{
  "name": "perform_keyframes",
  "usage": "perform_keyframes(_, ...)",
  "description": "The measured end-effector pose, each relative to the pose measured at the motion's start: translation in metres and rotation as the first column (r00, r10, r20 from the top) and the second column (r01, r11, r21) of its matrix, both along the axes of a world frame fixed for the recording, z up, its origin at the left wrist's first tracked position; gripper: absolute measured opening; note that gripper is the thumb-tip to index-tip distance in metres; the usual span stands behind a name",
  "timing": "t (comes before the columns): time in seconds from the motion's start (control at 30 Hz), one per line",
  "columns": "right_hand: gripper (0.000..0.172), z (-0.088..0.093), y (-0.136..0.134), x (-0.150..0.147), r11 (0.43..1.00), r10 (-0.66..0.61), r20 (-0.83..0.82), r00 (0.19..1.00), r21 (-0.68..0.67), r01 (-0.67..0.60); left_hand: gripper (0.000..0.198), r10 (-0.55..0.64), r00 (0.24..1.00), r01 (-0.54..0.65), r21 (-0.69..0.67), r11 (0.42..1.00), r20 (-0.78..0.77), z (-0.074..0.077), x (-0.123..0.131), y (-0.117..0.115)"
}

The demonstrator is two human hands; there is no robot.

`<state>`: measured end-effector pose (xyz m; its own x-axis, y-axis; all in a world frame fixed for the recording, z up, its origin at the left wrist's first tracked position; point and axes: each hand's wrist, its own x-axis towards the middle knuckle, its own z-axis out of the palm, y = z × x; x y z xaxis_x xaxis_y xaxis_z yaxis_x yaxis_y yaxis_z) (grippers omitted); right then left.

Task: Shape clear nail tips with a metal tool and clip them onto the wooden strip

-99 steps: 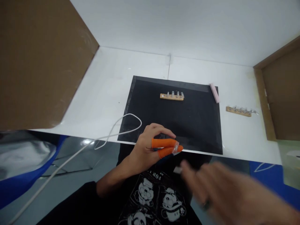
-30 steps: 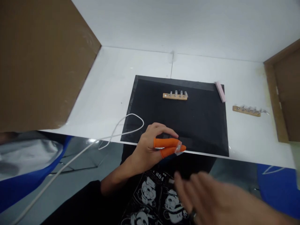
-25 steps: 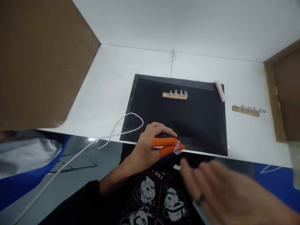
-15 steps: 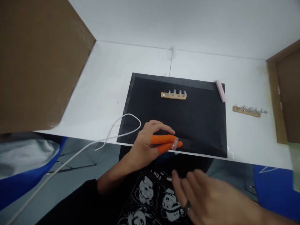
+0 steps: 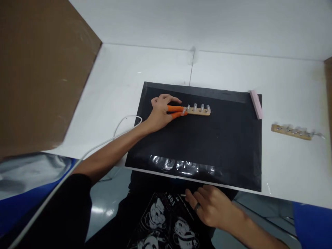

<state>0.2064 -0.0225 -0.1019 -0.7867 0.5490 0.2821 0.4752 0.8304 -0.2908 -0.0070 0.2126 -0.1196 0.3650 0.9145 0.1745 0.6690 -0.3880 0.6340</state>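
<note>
Black mat [image 5: 197,145], clear tip [image 5: 184,111] pinched betw. L hand [image 5: 161,113] fingers at wood strip [image 5: 198,111] end, R hand [image 5: 209,205] pinching pale bit [image 5: 183,195]

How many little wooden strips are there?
2: one wooden strip on the black mat, one end partly hidden by the left hand; another strip on the white table, right of the mat.

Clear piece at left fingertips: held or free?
Held: the left hand pinches the clear piece between orange-covered fingertips, at a wooden strip.

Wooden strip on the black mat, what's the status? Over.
Left hand at left end of strip, pinching clear piece. Right hand holding small pale piece. White cable beside left forearm.
</note>
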Motion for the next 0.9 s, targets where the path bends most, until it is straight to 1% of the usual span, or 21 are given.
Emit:
perform_keyframes(0.13,0.017,-0.015,-0.009,-0.008,0.996,-0.052,-0.087,0.995,-0.073,0.046,0.018,0.032,0.996,-0.032,-0.005,0.999,-0.082,-0.001,0.004,0.004)
perform_keyframes(0.2,0.018,-0.019,-0.009,-0.010,0.994,-0.070,-0.121,0.990,-0.091,0.059,0.017,0.058,0.994,-0.060,-0.017,0.998,-0.089,0.000,0.005,0.004)
perform_keyframes(0.27,0.018,-0.018,-0.006,-0.012,0.993,-0.080,-0.149,0.986,-0.103,0.065,0.014,0.065,0.994,-0.068,-0.033,0.997,-0.086,0.001,0.005,0.003)
perform_keyframes(0.37,0.018,-0.008,0.004,-0.014,0.992,-0.077,-0.191,0.979,-0.113,0.056,0.015,0.031,0.996,-0.036,-0.051,0.998,-0.083,0.002,0.004,0.003)
perform_keyframes(0.43,0.019,0.004,0.016,-0.014,0.991,-0.076,-0.212,0.974,-0.123,0.050,0.026,0.014,0.997,-0.019,-0.064,0.998,-0.082,0.004,0.003,0.003)
perform_keyframes(0.53,0.020,0.018,0.037,-0.010,0.984,-0.115,-0.237,0.965,-0.158,0.079,0.050,-0.017,0.996,0.011,-0.075,0.997,-0.084,0.011,0.004,0.005)
perform_keyframes(0.6,0.021,0.020,0.049,-0.007,0.976,-0.157,-0.251,0.955,-0.185,0.112,0.054,-0.061,0.994,0.055,-0.065,0.996,-0.096,0.016,0.005,0.008)
perform_keyframes(0.7,0.019,0.013,0.057,-0.005,0.964,-0.198,-0.270,0.942,-0.230,0.136,0.045,-0.126,0.984,0.118,-0.067,0.991,-0.126,0.024,0.008,0.015)
perform_keyframes(0.8,0.014,0.001,0.053,-0.006,0.948,-0.214,-0.266,0.940,-0.288,0.134,0.034,-0.176,0.975,0.167,-0.076,0.983,-0.135,0.027,0.010,0.021)
perform_keyframes(0.9,0.014,-0.009,0.050,-0.005,0.937,-0.217,-0.245,0.945,-0.323,0.132,0.024,-0.217,0.965,0.209,-0.071,0.975,-0.148,0.028,0.013,0.024)
